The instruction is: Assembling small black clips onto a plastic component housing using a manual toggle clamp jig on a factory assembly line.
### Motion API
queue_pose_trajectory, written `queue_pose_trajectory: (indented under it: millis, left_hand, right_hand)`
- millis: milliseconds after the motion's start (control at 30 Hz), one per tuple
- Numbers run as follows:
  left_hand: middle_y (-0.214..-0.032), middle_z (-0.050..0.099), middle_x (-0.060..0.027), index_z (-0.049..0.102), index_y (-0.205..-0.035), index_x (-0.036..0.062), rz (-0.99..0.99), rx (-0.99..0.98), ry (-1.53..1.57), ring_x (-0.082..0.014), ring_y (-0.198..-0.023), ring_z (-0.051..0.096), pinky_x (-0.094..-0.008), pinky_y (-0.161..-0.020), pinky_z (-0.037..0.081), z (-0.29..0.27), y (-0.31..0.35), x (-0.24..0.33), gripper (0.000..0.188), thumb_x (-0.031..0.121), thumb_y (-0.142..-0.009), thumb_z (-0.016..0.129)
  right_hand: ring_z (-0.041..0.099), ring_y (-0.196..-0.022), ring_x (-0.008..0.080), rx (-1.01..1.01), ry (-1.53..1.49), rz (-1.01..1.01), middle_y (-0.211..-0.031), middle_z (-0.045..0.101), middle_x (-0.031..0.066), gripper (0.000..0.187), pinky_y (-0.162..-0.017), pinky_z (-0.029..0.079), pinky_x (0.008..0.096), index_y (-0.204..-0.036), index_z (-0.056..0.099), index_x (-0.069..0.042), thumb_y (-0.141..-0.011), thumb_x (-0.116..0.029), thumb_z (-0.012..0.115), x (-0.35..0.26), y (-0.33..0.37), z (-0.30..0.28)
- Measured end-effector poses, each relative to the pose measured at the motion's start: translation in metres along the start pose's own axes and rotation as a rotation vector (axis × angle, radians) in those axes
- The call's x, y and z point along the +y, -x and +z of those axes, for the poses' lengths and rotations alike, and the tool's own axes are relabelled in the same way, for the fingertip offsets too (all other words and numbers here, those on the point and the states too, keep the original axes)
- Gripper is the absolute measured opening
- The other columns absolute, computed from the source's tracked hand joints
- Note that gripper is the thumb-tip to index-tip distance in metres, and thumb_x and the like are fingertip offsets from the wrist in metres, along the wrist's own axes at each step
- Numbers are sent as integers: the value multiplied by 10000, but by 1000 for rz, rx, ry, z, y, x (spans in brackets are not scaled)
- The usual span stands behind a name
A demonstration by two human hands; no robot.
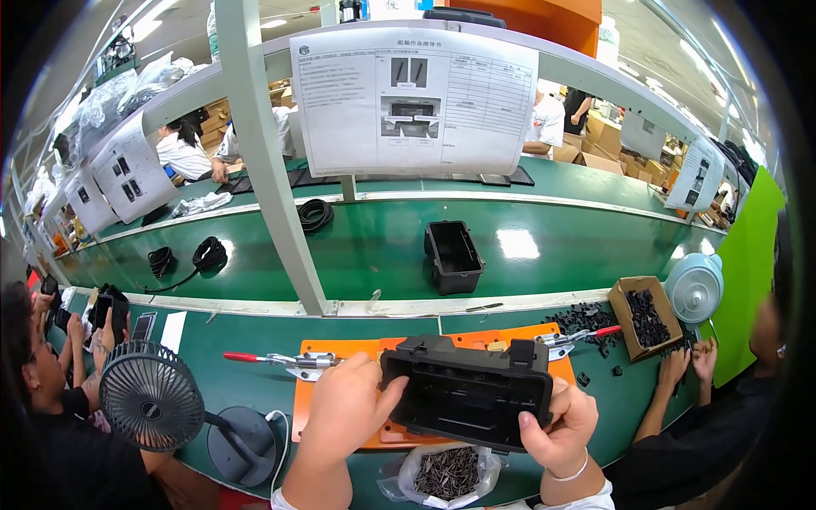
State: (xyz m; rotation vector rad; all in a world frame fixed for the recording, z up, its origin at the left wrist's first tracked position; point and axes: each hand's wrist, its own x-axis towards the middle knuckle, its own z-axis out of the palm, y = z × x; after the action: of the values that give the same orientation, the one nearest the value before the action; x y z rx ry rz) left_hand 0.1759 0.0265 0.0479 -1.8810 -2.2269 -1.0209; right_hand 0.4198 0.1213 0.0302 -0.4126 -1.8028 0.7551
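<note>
A black plastic housing (pixel 472 393), a box with an open hollow front, is held up between my two hands, tilted with its opening toward me. My left hand (pixel 353 404) is closed on its left end, thumb on the rim. My right hand (pixel 561 429) grips the lower right corner, thumb pressed on the front edge. Just behind and under the housing lies an orange fixture (pixel 314 408) with two red-handled toggle clamps, the left clamp (pixel 297 361) and the right clamp (pixel 565 338). Nearest me, a clear plastic bag (pixel 446 474) holds many small dark pins or screws.
A grey desk fan (pixel 153 399) stands at the left. At the right are a cardboard box (pixel 648 319) of small black parts, loose parts (pixel 586 321) and a light-blue lidded container (pixel 694 289). Another black housing (pixel 455 255) sits on the green belt. Co-workers sit on both sides.
</note>
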Motion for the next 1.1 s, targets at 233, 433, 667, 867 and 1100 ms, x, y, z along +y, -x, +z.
queue_pose_trajectory:
  millis: [233, 433, 667, 867, 1100]
  left_hand:
    - [-651, 507, -123, 534, -627, -8, 4, 39, 0, -297, -576, 537, -362, -512, 424, 5, -2, -3, 314, 184, -745, 752]
    - [-668, 510, -129, 544, -670, -7, -24, 3, 141, -302, -587, 532, -367, -533, 428, -1, -4, -1, 300, 200, -789, 725]
    - [-830, 618, -106, 611, -910, 5, 61, -60, 350, -244, -654, 604, -321, -580, 476, -9, 0, -5, 295, 249, -798, 734]
    - [-894, 638, -126, 624, -938, -2, 108, -153, 273, -310, -826, 622, -394, -706, 482, -14, 4, 2, 370, 326, -795, 718]
    - [-848, 642, -116, 622, -975, 10, 131, -159, 161, -263, -713, 634, -352, -635, 494, -22, 8, -5, 409, 351, -780, 736]
  right_hand:
    - [336, -456, 162, -34, 55, -68, -529, 398, 27, 362, -430, 253, 262, -621, 383, -92, -628, 2, 732, -5, -7, 2]
    - [343, -486, 128, 52, -6, 24, -549, 392, 19, 369, -440, 260, 260, -624, 364, -87, -671, -2, 720, 6, -14, 0]
    - [306, -582, 36, 527, -237, 310, -646, 344, -71, 331, -497, 256, 218, -658, 342, -139, -786, -35, 629, 114, -104, -59]
    - [336, -397, 127, 726, -179, 939, -543, 381, 1, 245, -392, 279, 301, -632, 425, -104, -730, -21, 634, 267, -149, -123]
    - [447, -441, 170, 583, 140, 1147, -608, 491, 42, 230, -437, 358, 352, -715, 545, -32, -756, -174, 722, 267, -173, -62]
